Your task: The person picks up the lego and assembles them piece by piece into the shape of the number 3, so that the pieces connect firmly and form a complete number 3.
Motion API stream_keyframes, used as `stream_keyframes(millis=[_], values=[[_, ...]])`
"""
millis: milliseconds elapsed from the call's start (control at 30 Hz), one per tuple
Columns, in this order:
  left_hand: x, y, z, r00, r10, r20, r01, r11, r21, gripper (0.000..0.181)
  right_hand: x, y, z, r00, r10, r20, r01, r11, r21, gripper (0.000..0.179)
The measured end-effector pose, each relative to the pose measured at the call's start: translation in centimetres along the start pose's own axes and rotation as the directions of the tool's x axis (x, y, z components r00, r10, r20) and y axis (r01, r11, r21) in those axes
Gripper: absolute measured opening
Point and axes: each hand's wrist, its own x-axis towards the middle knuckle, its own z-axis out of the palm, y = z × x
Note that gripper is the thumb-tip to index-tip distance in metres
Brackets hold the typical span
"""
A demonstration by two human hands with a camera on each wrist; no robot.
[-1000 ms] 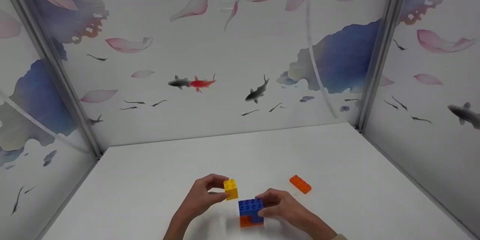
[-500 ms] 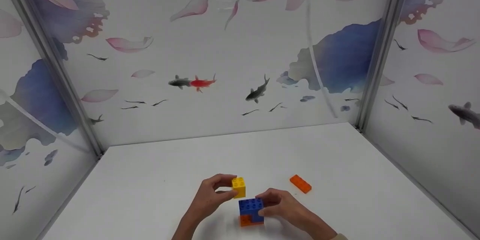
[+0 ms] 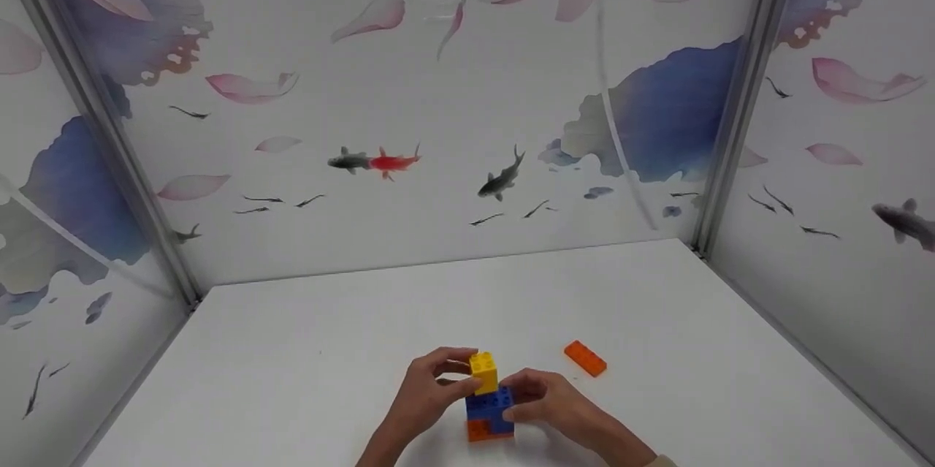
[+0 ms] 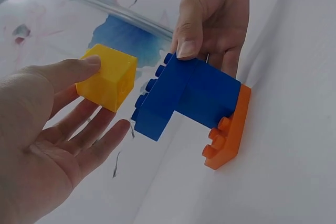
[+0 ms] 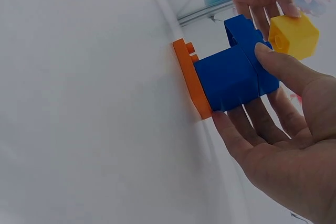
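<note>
Between thumb and fingers, my left hand (image 3: 429, 394) pinches a yellow building block (image 3: 483, 373) with studs on top. In the left wrist view the yellow block (image 4: 107, 77) is held just off the studded top of a blue block (image 4: 163, 98), with a gap between them. That upper blue block sits on a second blue block (image 5: 226, 77), which stands on one end of a flat orange block (image 5: 190, 80). The upper one overhangs the orange studs. My right hand (image 3: 551, 401) grips the blue blocks from the right side, thumb on the upper one.
A separate flat orange block (image 3: 585, 358) lies on the white table (image 3: 329, 335), behind and right of the right hand. Printed wall panels (image 3: 409, 226) with metal corner posts (image 3: 738, 101) enclose the table at the back and sides.
My left hand has carried the yellow block rightward, from left of the stack to above its blue top. The right hand and the stack have stayed in place.
</note>
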Motion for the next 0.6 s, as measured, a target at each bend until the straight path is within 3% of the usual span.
stream_keyframes(millis=[267,600], values=[[0.2,-0.5,0.9,0.999,0.035,-0.024,-0.036,0.999,-0.035,0.041,0.0,0.0,-0.1,1.0,0.002,0.014,-0.002,1.0,0.011,0.046],[0.1,-1.0,1.9,1.0,0.024,-0.003,-0.024,0.999,-0.04,0.04,0.0,0.1,-0.1,1.0,0.01,0.015,-0.011,1.0,0.02,0.046]])
